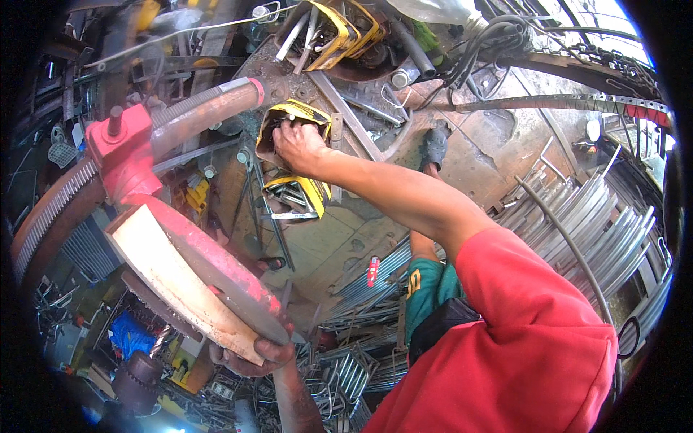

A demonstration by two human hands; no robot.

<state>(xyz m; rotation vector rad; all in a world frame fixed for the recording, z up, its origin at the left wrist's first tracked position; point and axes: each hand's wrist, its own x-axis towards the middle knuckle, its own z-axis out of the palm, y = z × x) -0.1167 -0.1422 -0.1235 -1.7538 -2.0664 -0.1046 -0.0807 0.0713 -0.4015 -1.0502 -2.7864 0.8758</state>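
My right hand (299, 146) reaches into a cut-open yellow and black container (323, 121). Its fingers are curled inside, and their tips and whatever they grip are hidden. Just below it, a second yellow container (317, 195) holds several metal pieces. At the lower left, my left hand (253, 359) is closed round the lower end of a pale wooden board (180, 281). That board lies along a round, red-edged machine table (245, 270), tilted in this view. A red bracket (126, 148) joins the table to a thick toothed column (206, 112).
A drill bit in a dark chuck (138, 382) is at the lower left, near a blue bundle (131, 335). Metal tubes (585, 224) are stacked at right; thinner rods lie by my legs. Another yellow container (354, 32) with pipes stands at the top. Cables (498, 36) hang at upper right.
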